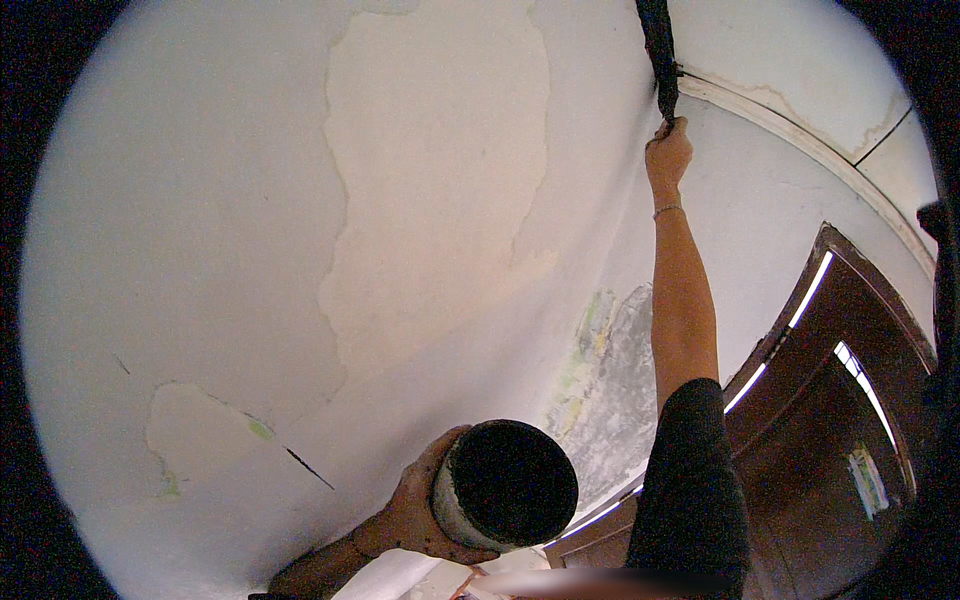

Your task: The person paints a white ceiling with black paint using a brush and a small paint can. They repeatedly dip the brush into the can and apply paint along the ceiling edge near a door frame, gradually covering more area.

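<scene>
The fingers of the left hand point(415, 505) are wrapped around the side of a round container point(505, 487), dark inside with a pale, smeared outer wall; its open mouth faces the camera and it sits against the palm, low in the view. The right hand point(668, 155) is raised high on a straight arm, fingers clenched around the lower end of a dark brush handle point(657, 55) that runs up from the fist to the top edge (its working end is out of sight). Around and behind both sets of fingers spreads a white wall point(200, 200) with large patches of peeled paint. Beyond the right forearm, a dark wooden door point(830, 400) stands below a pale moulding.
</scene>
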The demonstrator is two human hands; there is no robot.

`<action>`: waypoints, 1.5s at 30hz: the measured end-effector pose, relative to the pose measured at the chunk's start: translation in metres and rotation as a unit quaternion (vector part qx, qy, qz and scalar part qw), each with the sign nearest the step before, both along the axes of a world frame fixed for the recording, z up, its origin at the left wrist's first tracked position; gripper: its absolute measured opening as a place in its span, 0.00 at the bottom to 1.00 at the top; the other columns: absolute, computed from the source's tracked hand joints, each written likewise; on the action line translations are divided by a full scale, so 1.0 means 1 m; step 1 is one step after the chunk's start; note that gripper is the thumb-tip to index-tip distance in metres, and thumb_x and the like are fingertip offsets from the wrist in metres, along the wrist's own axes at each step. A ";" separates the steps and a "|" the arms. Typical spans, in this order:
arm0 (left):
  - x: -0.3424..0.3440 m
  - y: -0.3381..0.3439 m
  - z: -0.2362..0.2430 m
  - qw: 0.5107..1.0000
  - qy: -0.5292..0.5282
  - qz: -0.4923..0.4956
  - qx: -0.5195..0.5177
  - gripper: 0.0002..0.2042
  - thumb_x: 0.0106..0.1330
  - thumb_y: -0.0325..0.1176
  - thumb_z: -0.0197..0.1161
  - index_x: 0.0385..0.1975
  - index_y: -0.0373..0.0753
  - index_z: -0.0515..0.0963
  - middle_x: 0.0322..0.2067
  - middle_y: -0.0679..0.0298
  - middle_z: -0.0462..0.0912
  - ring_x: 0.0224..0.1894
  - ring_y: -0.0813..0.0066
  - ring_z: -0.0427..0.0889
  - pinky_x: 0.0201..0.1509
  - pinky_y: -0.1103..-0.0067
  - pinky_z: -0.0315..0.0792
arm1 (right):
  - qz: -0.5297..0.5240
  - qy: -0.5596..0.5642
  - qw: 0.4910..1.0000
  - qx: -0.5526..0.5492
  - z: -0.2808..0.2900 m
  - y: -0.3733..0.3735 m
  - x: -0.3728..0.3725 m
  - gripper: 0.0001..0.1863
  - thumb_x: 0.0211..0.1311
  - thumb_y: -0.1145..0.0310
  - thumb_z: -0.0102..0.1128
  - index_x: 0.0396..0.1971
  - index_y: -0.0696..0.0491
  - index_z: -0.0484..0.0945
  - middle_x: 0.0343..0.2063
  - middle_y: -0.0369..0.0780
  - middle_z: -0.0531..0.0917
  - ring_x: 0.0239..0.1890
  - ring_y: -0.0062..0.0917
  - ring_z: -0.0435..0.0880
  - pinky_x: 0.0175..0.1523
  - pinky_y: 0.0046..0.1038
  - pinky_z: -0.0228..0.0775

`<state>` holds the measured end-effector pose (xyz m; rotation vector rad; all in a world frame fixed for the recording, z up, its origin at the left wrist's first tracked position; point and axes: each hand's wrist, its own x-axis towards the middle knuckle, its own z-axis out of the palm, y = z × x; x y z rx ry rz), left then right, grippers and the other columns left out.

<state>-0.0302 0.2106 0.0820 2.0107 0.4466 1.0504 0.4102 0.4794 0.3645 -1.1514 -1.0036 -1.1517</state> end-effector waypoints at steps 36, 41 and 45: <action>0.001 0.016 0.003 0.997 0.064 0.022 -0.041 0.64 0.16 0.53 0.84 0.65 0.44 0.60 0.61 0.54 0.67 0.64 0.55 0.66 0.71 0.61 0.55 | -0.044 -0.002 0.998 -0.048 0.027 0.007 0.025 0.08 0.59 0.68 0.59 0.37 0.53 0.77 0.24 0.44 0.84 0.24 0.38 0.84 0.31 0.37 0.74; -0.002 0.023 0.000 0.995 0.055 0.004 -0.079 0.65 0.15 0.53 0.84 0.65 0.40 0.58 0.61 0.53 0.67 0.65 0.55 0.65 0.71 0.61 0.54 | 0.200 0.093 0.975 -0.035 0.022 0.012 0.053 0.10 0.62 0.64 0.62 0.32 0.55 0.76 0.22 0.40 0.86 0.16 0.20 0.79 0.24 0.23 0.68; 0.000 0.026 -0.003 0.995 0.038 0.001 -0.090 0.65 0.15 0.53 0.84 0.65 0.40 0.58 0.62 0.53 0.66 0.65 0.55 0.65 0.71 0.61 0.54 | 0.233 0.117 0.965 0.005 0.017 0.001 0.059 0.10 0.64 0.64 0.61 0.32 0.56 0.75 0.21 0.39 0.86 0.15 0.17 0.78 0.21 0.20 0.65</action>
